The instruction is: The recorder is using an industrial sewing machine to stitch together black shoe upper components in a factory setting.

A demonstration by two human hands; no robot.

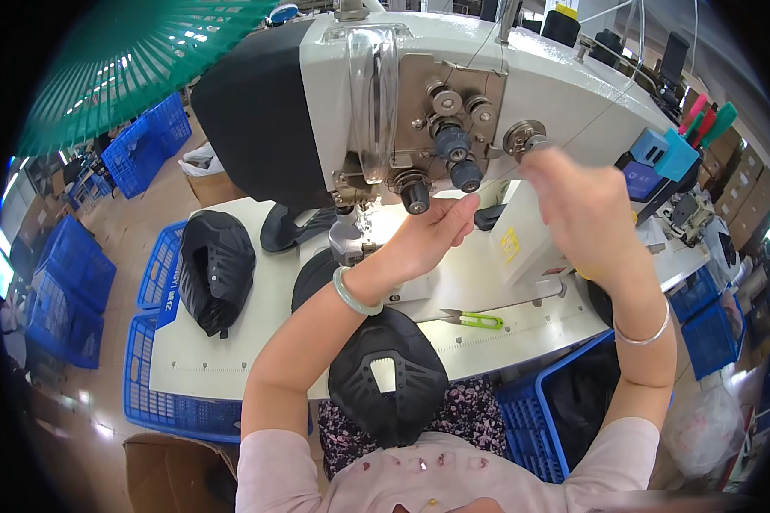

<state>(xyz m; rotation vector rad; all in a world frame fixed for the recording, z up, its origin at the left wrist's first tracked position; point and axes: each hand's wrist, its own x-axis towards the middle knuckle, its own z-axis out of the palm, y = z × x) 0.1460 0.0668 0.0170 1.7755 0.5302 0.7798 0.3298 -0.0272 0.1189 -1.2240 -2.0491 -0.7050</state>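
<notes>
A white sewing machine [565,107] stands in front of me, with round thread tension knobs [452,144] on a metal plate. My right hand [577,205] is raised and curled closed, its fingertips at a round metal dial [524,137] on the machine's front; what they grip is hidden and slightly blurred. My left hand [428,239] is below the tension knobs, thumb and fingers drawn together; anything between them is too small to make out. A black shoe upper [388,376] lies at the table's front edge, over my lap. Green-handled thread snips [475,319] lie on the white table [205,363].
Another black shoe upper [216,272] sits on the table's left, with a black piece [295,227] behind it. Blue crates [137,376] stand left of the table and another blue crate [543,410] at right. A cardboard box [175,470] is at lower left, a green fan [137,68] at upper left.
</notes>
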